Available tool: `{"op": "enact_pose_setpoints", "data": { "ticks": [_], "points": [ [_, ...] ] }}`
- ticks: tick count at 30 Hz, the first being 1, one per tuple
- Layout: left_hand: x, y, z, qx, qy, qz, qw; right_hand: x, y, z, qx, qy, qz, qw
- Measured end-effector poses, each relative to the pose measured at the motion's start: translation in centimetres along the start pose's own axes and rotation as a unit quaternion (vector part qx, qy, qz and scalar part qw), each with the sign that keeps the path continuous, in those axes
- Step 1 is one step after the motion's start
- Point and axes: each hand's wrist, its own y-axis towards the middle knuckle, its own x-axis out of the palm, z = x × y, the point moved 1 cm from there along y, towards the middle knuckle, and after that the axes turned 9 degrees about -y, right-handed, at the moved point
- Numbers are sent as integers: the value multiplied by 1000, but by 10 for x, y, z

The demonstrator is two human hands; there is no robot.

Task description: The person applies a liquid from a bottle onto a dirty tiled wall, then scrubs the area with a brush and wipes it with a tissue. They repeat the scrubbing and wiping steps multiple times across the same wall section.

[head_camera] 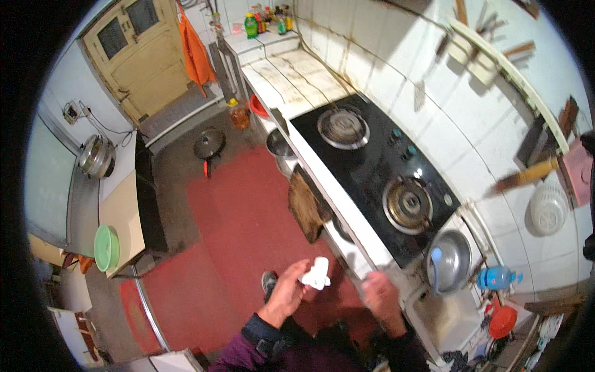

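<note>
My left hand (289, 287) holds a small white object (318, 274), perhaps a wad of tissue, between thumb and fingers above the red floor mat (246, 223). My right hand (382, 294) is blurred by motion near the front edge of the counter, to the right of the white object and apart from it. Whether its fingers hold anything is too blurred to tell. Beyond that hand lies the sink (446, 309), with a metal basin (458, 253) at its far side and a blue ladle (436, 269) in the basin.
A black two-burner gas stove (367, 172) is set into the white counter along the tiled wall. A wooden board (304, 204) leans below it. A lidded pan (209, 144) and an oil jug (239, 116) stand on the floor. At left, a table (122, 204) holds a green basin (106, 249).
</note>
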Motion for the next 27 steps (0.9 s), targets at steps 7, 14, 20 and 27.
{"op": "enact_pose_setpoints", "data": {
  "ticks": [7, 14, 20, 27],
  "points": [
    [-61, 56, 131, 60, 91, 0, 994, 211, 120, -132, 46, 86, -91, 991],
    [-67, 124, 291, 62, 158, -118, 978, 274, 271, -201, -89, -81, 33, 992],
    [-82, 245, 420, 97, 183, -73, 976, 272, 474, -207, -157, -149, 199, 956],
    [-126, 355, 578, 72, 102, 63, 990, 285, 749, -103, -6, -365, 243, 899]
  ]
}}
